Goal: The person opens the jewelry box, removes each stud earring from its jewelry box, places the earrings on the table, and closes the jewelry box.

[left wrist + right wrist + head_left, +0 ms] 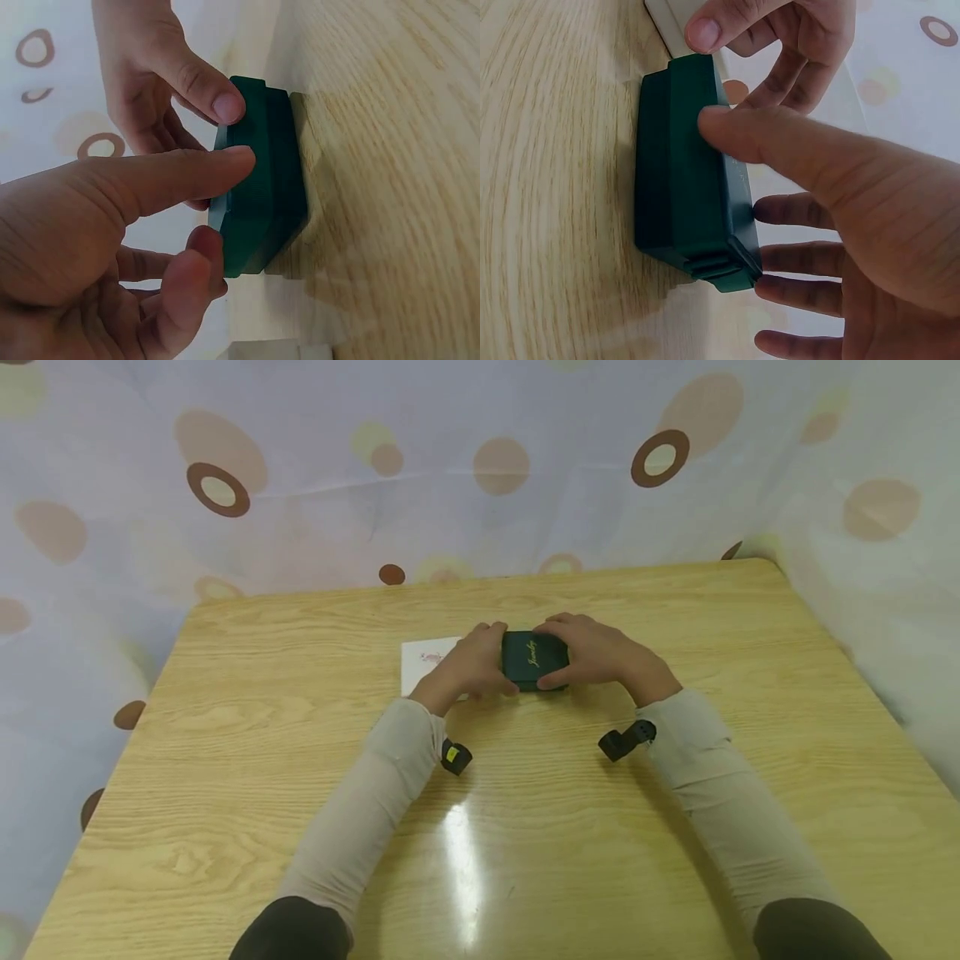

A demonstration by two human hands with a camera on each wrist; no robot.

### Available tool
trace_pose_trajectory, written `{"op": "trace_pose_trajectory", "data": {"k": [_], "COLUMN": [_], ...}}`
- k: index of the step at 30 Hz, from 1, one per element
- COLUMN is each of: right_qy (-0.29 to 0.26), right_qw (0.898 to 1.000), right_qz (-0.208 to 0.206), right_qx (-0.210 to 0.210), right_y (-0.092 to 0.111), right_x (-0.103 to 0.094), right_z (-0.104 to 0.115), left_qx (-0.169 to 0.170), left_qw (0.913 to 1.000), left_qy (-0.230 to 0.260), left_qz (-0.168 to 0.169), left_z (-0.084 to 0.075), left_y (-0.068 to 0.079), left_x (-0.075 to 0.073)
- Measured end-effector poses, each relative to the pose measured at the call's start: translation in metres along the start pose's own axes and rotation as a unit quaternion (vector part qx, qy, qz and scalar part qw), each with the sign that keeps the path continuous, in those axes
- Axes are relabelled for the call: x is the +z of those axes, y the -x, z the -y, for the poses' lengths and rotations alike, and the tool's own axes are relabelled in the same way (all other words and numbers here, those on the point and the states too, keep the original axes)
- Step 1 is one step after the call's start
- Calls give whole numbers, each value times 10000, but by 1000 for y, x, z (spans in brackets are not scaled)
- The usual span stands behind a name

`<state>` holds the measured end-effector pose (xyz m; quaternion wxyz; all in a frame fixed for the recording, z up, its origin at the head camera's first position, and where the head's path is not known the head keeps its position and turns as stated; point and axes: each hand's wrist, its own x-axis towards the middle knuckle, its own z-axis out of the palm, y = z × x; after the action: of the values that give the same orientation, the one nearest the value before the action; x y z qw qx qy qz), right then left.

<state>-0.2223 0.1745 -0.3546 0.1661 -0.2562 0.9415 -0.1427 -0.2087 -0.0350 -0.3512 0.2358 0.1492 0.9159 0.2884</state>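
A small dark green jewelry box (pixel 534 658) with gold lettering on its lid stands on the wooden table. My left hand (pixel 477 662) curves around its left side, thumb at the near edge and fingers towards the far edge. On the opposite side, my right hand (pixel 592 652) grips the box, its thumb (pixel 735 135) against the near face and fingers behind. Both thumbs also show in the left wrist view, in front of the green box (pixel 259 187). The lid looks closed.
A white flat item (pixel 420 664) with red print lies left of the box, partly hidden by my left hand. The wooden table (pixel 225 735) extends on all sides. Behind it hangs a pale curtain (pixel 442 518) patterned with circles.
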Motion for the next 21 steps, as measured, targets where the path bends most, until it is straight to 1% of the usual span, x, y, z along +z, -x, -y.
{"op": "trace_pose_trajectory", "data": {"k": [4, 8, 14, 21], "right_qy": [-93, -208, -220, -94], "right_qw": [9999, 9998, 9997, 9999], "right_qz": [-24, 9, 36, 69], "right_qx": [-36, 19, 45, -18], "right_y": [0, 1, 6, 19], "right_x": [0, 0, 1, 7], "right_z": [1, 4, 7, 13], "left_qx": [67, 47, 140, 151], "left_qw": [10000, 10000, 9996, 9985], "left_qy": [-41, -20, -171, -366], "left_qz": [10, -9, -168, -375], "left_z": [1, 1, 1, 1], "left_y": [0, 2, 7, 17], "left_x": [3, 5, 9, 22]}}
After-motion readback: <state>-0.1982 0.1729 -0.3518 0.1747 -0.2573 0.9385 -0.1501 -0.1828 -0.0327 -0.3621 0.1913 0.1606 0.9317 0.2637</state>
